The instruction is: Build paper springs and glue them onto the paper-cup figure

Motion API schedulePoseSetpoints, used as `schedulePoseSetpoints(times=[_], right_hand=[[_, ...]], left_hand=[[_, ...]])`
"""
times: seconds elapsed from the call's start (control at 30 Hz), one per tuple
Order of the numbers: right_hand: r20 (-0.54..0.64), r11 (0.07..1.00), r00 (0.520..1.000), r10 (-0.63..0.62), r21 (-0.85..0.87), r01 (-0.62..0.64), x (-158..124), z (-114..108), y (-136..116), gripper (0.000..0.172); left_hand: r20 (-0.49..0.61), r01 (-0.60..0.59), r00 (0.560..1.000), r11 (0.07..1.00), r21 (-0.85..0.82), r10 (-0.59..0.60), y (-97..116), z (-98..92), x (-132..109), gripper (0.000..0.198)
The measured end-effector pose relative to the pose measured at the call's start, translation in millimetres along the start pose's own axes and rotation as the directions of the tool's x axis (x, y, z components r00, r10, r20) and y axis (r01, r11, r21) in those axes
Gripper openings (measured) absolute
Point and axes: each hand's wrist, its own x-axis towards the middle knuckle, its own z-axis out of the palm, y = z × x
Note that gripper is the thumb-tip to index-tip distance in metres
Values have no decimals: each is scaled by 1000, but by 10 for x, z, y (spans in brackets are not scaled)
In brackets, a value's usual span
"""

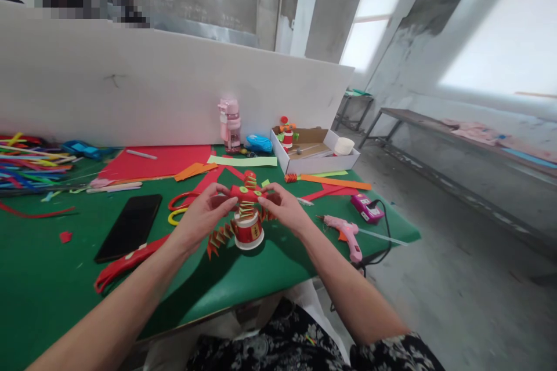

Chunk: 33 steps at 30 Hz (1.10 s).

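Between my two hands is a red paper roll [244,194] with light green round spots, part of a paper-cup figure. My left hand [208,207] pinches its left end between thumb and fingers. At the right end, my right hand [284,207] grips it the same way. Below it a folded paper spring joins an upturned red and white paper cup [249,233], which stands on the green table. A zigzag-folded orange and red paper strip [220,237] sticks out to the cup's left; another on the right is partly behind my right hand. A small red piece [249,177] tops the roll.
A pink glue gun [346,233] and a purple power block [366,208] lie right. Left are a black phone [129,227], a red utility-knife-like tool [126,264] and scissors [176,217]. Behind stand a pink bottle [230,124] and a white box [313,162] holding a similar figure.
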Motion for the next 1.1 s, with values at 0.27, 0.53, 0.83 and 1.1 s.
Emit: schedulePoseSetpoints(times=[0.27, 0.53, 0.83, 1.1], right_hand=[[36, 998, 998, -53, -24, 53, -107, -75, -82, 44], [272, 996, 962, 10, 85, -35, -30, -44, -139, 66], [183, 972, 975, -129, -172, 161, -18, -94, -291, 65], [151, 993, 982, -109, -20, 113, 15, -237, -392, 58]], left_hand=[[-28, -101, 994, 992, 79, 104, 33, 31, -165, 38], [-77, -255, 950, 896, 363, 301, -29, 111, -287, 29], [-225, -232, 893, 828, 510, 389, -7, -90, -457, 33], [-271, -142, 913, 862, 487, 304, -159, -341, -596, 36]])
